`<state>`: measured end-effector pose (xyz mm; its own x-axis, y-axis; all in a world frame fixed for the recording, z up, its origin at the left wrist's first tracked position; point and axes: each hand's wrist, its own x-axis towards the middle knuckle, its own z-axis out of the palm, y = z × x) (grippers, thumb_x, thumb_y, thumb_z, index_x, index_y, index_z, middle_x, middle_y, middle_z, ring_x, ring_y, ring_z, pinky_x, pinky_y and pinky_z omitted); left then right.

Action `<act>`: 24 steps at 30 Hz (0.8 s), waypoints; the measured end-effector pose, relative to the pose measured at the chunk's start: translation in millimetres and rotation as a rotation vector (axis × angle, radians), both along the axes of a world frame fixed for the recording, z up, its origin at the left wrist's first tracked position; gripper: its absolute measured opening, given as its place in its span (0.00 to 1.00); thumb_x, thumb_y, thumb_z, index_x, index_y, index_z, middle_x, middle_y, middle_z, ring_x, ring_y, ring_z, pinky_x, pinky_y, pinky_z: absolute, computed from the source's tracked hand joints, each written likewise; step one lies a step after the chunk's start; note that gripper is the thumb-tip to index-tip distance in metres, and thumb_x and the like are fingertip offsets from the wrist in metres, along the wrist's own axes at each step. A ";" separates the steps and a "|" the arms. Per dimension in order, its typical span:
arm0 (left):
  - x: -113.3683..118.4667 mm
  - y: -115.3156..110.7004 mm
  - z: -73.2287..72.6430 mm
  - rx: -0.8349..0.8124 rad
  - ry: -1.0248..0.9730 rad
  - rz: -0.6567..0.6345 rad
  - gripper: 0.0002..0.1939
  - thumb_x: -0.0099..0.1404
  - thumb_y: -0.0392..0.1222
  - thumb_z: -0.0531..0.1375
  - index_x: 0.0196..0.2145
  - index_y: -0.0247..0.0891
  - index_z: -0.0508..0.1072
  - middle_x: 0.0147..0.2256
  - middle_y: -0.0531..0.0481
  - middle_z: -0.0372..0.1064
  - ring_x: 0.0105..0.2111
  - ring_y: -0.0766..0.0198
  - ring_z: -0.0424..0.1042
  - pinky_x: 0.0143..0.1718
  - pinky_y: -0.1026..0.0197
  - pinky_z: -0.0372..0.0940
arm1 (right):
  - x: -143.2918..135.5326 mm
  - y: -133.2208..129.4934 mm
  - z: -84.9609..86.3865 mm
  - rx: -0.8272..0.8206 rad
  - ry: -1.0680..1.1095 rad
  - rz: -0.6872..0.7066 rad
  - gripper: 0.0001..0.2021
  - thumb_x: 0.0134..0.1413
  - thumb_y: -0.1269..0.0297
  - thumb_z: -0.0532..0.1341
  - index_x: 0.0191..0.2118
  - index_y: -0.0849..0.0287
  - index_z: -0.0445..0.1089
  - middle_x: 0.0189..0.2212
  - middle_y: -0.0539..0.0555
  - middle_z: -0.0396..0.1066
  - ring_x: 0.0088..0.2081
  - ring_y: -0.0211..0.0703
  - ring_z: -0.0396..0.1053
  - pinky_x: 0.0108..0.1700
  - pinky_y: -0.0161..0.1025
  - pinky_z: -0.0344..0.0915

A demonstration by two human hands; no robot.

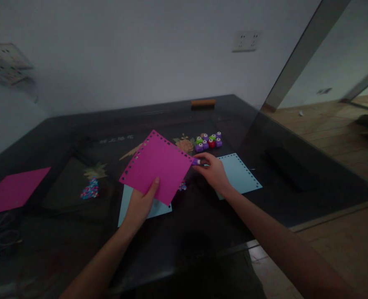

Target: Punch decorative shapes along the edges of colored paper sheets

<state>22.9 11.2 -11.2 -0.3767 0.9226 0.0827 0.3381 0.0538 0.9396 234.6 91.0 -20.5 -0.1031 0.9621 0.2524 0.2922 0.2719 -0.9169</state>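
The left hand (143, 201) grips the pink paper (159, 164) above the table (198, 222). The right hand (214, 171) pinches a purple punch (196, 161) at the paper's three o'clock corner. It should help to hold the paper flat and squeeze straight.

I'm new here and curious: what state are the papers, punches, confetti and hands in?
Raised pink sheet: upper edges punched
Left hand: closed on it
Purple punch: at that sheet's corner
Right hand: closed on the punch
Right blue sheet: flat, two edges punched
Left blue sheet: partly hidden
Other pink sheet: flat
Other punches: clustered
Confetti: loosely heaped
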 end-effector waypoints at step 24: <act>-11.6 12.0 -4.7 -0.029 -0.383 -0.008 0.23 0.49 0.53 0.67 0.37 0.33 0.75 0.37 0.43 0.77 0.34 0.56 0.75 0.35 0.58 0.69 | 52.0 32.5 37.5 0.109 0.040 -0.146 0.18 0.40 0.67 0.66 0.42 0.60 0.72 0.40 0.57 0.74 0.37 0.45 0.72 0.39 0.42 0.69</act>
<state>11.3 23.3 -15.9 -0.3679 0.9256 -0.0886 -0.0369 0.0807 0.9961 286.6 123.6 17.0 0.0478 0.9330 0.3568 0.2992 0.3274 -0.8962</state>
